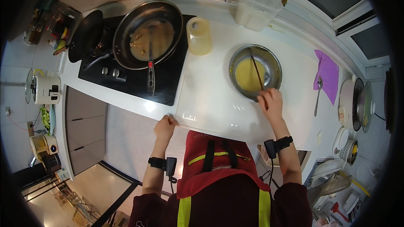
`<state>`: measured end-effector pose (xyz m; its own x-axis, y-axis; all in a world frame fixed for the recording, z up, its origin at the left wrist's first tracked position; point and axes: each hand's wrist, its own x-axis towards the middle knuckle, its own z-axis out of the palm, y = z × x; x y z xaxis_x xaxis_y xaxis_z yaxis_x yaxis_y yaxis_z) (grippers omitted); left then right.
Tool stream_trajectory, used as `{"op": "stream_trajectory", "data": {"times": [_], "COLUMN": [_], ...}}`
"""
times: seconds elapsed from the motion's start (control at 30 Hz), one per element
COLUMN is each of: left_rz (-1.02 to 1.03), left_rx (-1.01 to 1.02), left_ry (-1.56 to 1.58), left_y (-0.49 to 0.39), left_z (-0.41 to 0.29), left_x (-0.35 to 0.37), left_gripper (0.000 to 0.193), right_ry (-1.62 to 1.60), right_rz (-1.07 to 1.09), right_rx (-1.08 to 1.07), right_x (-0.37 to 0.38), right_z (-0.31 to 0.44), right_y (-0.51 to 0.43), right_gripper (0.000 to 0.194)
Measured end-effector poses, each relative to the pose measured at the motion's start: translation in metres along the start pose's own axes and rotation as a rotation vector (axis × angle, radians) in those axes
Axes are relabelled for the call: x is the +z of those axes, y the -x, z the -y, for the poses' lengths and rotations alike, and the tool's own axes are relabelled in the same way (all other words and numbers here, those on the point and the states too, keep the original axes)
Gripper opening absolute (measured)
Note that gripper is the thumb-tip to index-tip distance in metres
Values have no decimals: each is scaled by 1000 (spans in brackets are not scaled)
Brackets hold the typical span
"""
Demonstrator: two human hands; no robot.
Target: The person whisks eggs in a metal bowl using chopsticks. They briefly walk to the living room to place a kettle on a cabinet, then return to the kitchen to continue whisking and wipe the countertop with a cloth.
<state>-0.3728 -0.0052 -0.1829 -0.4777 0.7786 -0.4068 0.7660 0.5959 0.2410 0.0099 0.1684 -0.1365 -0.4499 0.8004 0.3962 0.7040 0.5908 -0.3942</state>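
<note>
My right hand grips dark chopsticks that slope down into a metal mixing bowl. A pale yellow liquid, which looks like beaten egg, covers part of the bowl's bottom. At the counter's front edge, near the cooktop's corner, my left hand rests with curled fingers; whether it grips the edge is hidden. Left of the bowl, a deep frying pan on the black cooktop holds cloudy brown liquid with small lumps. A slotted spatula leans across its rim, handle towards me.
A yellowish plastic container stands between pan and bowl. Behind are a clear tub of white contents and a dark pan at far left. A purple cloth, metal spoon and electric pot lie right.
</note>
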Motion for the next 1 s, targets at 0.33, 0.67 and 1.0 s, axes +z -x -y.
{"op": "stream_trajectory", "data": {"times": [0.33,0.67,1.0], "left_rz": [570,804,902], "left_rx": [169,-27,155], "left_ry": [1063,1235,1163], "left_y": [-28,-48,-34], "left_z": [-166,-222,-219], "left_x": [23,32,-9], "left_gripper": [58,44,43], "right_ry": [-510,-516,-337], "right_rz": [170,314,-81], "right_rx": [111,340,-116], "right_x": [-50,-114,-150], "right_z": [-1,-8,26], "right_y": [-10,-5,-39], "right_gripper": [10,15,17]}}
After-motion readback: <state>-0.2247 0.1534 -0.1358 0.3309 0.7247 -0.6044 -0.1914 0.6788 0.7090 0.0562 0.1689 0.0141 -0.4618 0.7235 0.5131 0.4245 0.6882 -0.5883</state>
